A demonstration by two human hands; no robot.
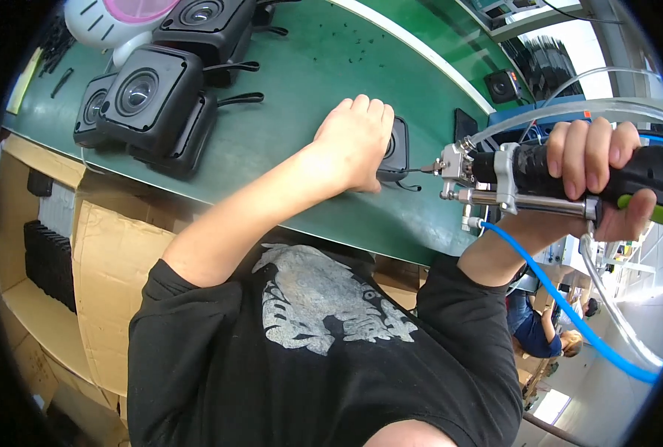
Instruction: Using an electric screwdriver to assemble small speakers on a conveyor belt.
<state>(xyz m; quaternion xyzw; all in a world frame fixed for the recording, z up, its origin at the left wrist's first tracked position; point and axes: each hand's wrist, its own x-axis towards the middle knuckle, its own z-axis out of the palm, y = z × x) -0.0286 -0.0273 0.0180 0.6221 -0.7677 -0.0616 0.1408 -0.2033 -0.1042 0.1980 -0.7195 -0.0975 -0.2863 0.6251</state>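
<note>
My left hand (pixel 355 141) rests palm down over a small black speaker housing (pixel 398 149) on the green table (pixel 301 82), holding it in place. My right hand (pixel 595 175) is wrapped around the black handle of a pneumatic screwdriver (pixel 510 179), held sideways. Its metal tip (pixel 428 170) points left and touches the edge of the housing beside my left thumb. A blue air hose (pixel 562 298) and a clear tube run from the tool toward the lower right.
Several black speaker units (pixel 149 93) are stacked at the table's left, with a white and pink object (pixel 115 18) behind them. Loose small screws (pixel 346 56) lie on the mat. Cardboard boxes (pixel 108 253) with black parts stand below the table. Another speaker (pixel 502 86) sits at the back right.
</note>
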